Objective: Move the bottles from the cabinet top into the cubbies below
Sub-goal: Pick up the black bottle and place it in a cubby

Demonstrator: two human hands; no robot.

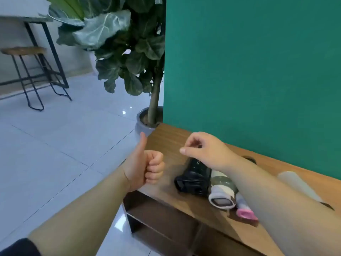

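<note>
On wooden cabinet top [166, 137]: bottles [195, 174] lying | left hand [145, 167] clenched | right hand [206, 148] half-curled, empty | tiled floor [55, 135]

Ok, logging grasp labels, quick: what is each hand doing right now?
Left hand: closed in a thumbs-up fist, holding nothing.
Right hand: loosely curled above the black bottle, holding nothing.

Your bottles lie on their sides on the wooden cabinet top [166, 137], side by side — the black bottle [194, 179] farthest left, the grey-green and white bottle [222, 191] touching its right flank, the pink-capped bottle [246, 212] just right of that. A pale translucent bottle [295, 183] lies farther right. The cubbies [158, 217] sit below the cabinet top — open-fronted, dark inside.
</note>
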